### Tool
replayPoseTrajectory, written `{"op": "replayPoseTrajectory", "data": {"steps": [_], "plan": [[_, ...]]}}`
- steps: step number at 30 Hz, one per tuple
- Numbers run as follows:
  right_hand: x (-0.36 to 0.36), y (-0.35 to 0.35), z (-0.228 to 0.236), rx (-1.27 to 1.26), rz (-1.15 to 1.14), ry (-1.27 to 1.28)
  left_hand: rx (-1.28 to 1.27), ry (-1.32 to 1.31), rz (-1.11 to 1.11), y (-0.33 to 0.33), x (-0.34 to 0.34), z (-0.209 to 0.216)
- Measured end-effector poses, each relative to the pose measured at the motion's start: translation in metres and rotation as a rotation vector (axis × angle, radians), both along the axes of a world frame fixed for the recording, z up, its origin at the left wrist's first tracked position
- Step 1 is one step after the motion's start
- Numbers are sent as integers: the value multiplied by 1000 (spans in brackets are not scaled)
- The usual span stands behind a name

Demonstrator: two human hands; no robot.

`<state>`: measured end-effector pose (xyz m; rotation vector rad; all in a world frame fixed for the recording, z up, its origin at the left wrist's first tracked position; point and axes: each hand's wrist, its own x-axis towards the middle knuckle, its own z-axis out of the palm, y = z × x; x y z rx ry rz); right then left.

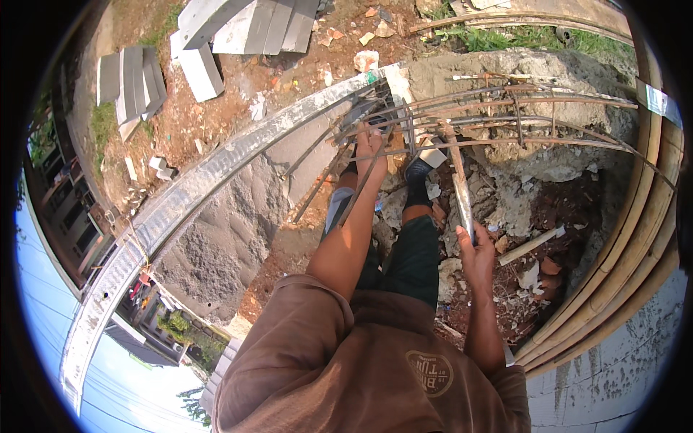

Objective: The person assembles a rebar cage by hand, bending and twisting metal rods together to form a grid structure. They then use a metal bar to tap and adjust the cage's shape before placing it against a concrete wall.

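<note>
My left hand (371, 137) is closed around the thin rusty rods at the left end of a rebar cage (516, 115). The cage's long bars and square ties reach away to the right. In my right hand (476, 256), the near end of a long worn bar (460, 177) is gripped; it is brown at the far end and pale at the near end. Its far tip meets the cage's lower rods, and I cannot tell whether it hooks onto them. A pale block (432, 154) lies beside that tip, next to my shoe (417, 169).
A long pale beam (180, 187) curves past on the left, with a grey sand heap (224, 242) beside it. Bamboo poles (613, 267) line the right side. Light blocks (271, 29) are stacked at the far left. Rubble and a loose wooden strip (530, 245) cover the ground.
</note>
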<state>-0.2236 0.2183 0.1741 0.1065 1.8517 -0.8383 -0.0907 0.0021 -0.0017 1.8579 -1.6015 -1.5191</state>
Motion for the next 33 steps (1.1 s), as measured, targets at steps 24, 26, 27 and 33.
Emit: {"op": "replayPoseTrajectory", "data": {"steps": [24,26,27,33], "plan": [[30,40,-18,103,-46,-98,533,226,492,-8,21,6],[37,53,-26,87,-47,-86,527,78,359,-8,14,22],[39,56,-27,95,-46,-95,519,3,290,-8,10,31],[43,57,-4,67,-73,-100,356,-237,-386,23,77,54]]}}
